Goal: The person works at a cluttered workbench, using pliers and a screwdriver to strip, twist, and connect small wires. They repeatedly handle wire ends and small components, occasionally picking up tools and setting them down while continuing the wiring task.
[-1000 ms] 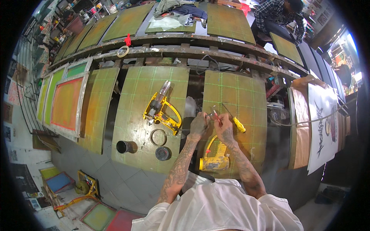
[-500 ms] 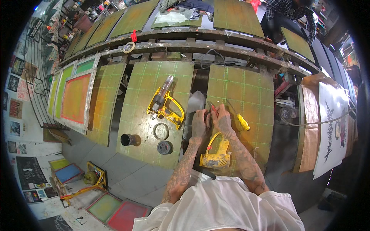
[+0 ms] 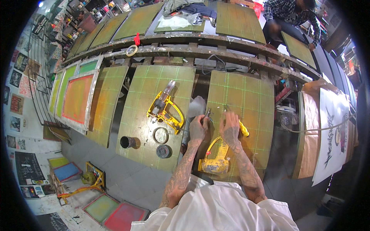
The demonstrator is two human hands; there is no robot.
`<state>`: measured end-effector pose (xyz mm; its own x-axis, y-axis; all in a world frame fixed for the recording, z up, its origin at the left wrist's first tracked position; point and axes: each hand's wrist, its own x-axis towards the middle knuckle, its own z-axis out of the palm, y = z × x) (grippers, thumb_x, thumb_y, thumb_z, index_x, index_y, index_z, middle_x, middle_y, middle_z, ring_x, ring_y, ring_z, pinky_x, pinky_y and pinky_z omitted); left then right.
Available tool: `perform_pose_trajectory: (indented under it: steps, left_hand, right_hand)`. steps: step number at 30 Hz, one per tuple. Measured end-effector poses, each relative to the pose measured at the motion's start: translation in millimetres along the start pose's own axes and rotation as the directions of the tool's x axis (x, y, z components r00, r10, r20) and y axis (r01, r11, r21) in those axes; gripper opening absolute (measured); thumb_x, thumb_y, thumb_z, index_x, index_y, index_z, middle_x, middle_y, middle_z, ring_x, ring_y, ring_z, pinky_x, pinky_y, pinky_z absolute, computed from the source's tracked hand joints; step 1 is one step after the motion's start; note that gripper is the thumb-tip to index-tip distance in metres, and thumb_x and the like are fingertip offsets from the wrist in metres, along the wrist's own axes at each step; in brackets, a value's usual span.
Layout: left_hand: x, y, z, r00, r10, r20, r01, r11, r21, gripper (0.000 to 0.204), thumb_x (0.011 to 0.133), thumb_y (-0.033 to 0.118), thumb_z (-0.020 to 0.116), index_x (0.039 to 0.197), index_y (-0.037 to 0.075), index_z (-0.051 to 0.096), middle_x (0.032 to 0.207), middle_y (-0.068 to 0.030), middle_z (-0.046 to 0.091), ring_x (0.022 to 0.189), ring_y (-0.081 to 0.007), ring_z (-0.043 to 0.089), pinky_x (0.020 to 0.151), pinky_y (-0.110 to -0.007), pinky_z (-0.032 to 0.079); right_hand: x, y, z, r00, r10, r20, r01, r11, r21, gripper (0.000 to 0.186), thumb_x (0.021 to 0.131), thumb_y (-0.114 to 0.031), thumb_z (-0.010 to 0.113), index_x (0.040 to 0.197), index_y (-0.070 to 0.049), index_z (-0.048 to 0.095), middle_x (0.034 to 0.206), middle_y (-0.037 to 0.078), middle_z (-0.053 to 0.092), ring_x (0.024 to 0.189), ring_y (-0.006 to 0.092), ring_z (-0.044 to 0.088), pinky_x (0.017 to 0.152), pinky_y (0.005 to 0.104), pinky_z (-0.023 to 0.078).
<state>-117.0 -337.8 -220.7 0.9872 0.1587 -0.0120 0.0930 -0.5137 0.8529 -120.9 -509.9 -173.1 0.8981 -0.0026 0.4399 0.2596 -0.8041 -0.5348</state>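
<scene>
My left hand (image 3: 198,128) is closed on a dark cable by the near left edge of the right board; thin dark ends show past its fingertips. My right hand (image 3: 230,125) is just to its right, over the shaft of a screwdriver (image 3: 244,129) with a yellow handle. Its fingertips are blurred, so I cannot tell whether they grip the shaft. Between my forearms lies a yellow heat-gun shell half (image 3: 216,164). On the left board is the opened yellow heat-gun body (image 3: 165,111) with a metal nozzle, its dark cable running toward my left hand.
Below the gun body are a tape roll (image 3: 160,135), a dark cup (image 3: 128,142) and a round black cap (image 3: 164,151). Framed screens (image 3: 79,98) lean at the left. A dark rail (image 3: 189,51) crosses behind. A person (image 3: 295,17) bends over a far board; printed sheets (image 3: 331,131) hang right.
My right hand has moved right and away from my left, over the screwdriver's shaft. The red thing it held is out of sight. The view has shifted slightly.
</scene>
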Motion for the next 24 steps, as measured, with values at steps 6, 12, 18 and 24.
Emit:
perform_pose_trajectory:
  steps: [6,12,18,24]
  left_hand:
    - [4,1,2,1.000,0.001,0.001,-0.001,1.000,-0.009,0.040,0.101,0.042,0.067,0.112,0.004,0.073,0.082,-0.0121,0.071,0.074,-0.0216,0.067,0.071,-0.037,0.052]
    - [4,4,-7,0.988,-0.020,0.150,0.037,0.993,-0.116,0.044,0.099,0.046,0.068,0.104,0.003,0.073,0.080,-0.0146,0.072,0.072,-0.0286,0.070,0.067,-0.041,0.052]
    - [9,-6,-11,0.960,0.029,0.280,0.066,0.943,-0.326,0.042,0.099,0.044,0.071,0.098,0.003,0.074,0.078,-0.0028,0.070,0.073,-0.0091,0.060,0.067,-0.030,0.048]
    - [6,11,-26,0.897,0.044,0.440,0.132,0.923,-0.361,0.029,0.103,0.033,0.069,0.101,0.003,0.073,0.085,0.0059,0.066,0.078,-0.0026,0.052,0.070,-0.022,0.043]
  right_hand:
    - [2,-9,1,0.984,-0.111,0.140,0.106,0.993,0.043,0.011,0.086,-0.014,0.073,0.095,-0.008,0.069,0.095,0.012,0.062,0.091,0.0335,0.060,0.079,0.0439,0.046]
    - [-5,0,10,0.995,-0.009,0.104,-0.007,0.988,0.154,0.009,0.087,-0.011,0.072,0.092,-0.007,0.065,0.091,0.012,0.063,0.088,0.0342,0.061,0.077,0.0457,0.046]
    - [-5,-14,-1,0.996,0.015,0.086,-0.039,0.958,0.283,0.008,0.092,-0.009,0.069,0.098,-0.005,0.066,0.096,0.014,0.068,0.092,0.0372,0.066,0.082,0.0472,0.049]
    - [-8,-11,-4,0.990,-0.004,0.144,-0.051,0.924,0.379,0.008,0.092,-0.010,0.069,0.096,-0.003,0.069,0.085,0.017,0.070,0.079,0.0374,0.069,0.073,0.0451,0.055]
